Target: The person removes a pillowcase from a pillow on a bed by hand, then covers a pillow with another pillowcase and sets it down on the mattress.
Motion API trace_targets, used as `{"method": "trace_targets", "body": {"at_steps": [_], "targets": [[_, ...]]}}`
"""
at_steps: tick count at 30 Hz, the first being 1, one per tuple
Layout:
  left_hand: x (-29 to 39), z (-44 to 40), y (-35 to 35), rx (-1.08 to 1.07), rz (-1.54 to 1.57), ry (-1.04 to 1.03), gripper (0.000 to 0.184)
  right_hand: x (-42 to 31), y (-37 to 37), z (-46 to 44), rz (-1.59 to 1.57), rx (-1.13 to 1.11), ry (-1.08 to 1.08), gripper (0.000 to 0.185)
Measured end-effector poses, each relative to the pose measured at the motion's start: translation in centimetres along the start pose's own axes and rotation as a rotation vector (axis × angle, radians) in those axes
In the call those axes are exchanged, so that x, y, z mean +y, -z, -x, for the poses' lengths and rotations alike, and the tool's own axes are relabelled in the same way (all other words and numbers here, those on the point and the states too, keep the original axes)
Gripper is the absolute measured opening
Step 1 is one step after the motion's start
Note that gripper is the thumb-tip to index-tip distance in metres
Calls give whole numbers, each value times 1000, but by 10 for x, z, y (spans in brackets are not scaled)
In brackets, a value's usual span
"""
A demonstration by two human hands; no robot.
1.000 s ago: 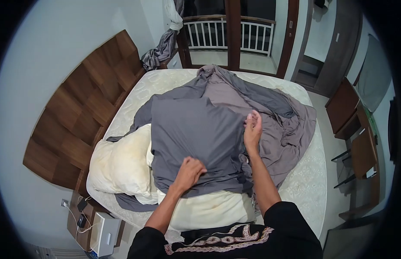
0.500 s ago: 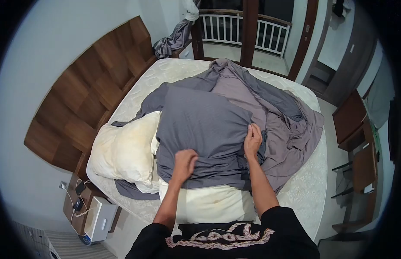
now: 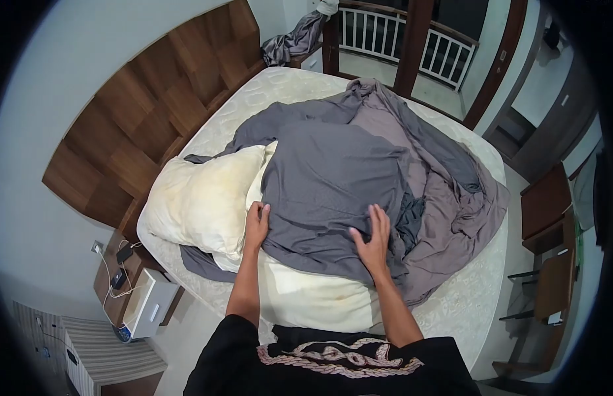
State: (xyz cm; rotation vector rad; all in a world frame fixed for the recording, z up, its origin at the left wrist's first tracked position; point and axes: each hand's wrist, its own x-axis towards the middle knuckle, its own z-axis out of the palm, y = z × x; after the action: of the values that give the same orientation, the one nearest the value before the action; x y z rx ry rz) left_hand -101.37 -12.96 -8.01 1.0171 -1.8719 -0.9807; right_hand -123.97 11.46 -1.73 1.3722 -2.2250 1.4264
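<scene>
At far left you face a brown panelled headboard. Below it, a bedside cabinet carries black devices; any markings on them are too small to read. Next, cream pillows with yellowish stains lie on the mattress. Your left hand is at the left edge of the grey cover, fingers bent; whether its grip is closed on fabric cannot be told. The cover lies mid-mattress over a near pillow, which protrudes toward you. Your black shirt bears a chain-like print; whether it forms letters is unclear. Your right hand is open, fingers spread over the cover. Further right lies crumpled grey-mauve bedding.
</scene>
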Motion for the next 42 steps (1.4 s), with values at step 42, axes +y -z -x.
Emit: {"method": "trace_targets", "body": {"at_steps": [42], "targets": [[120, 164, 24, -429, -319, -246, 24, -160, 195, 10, -1147, -181, 385, 29]]}}
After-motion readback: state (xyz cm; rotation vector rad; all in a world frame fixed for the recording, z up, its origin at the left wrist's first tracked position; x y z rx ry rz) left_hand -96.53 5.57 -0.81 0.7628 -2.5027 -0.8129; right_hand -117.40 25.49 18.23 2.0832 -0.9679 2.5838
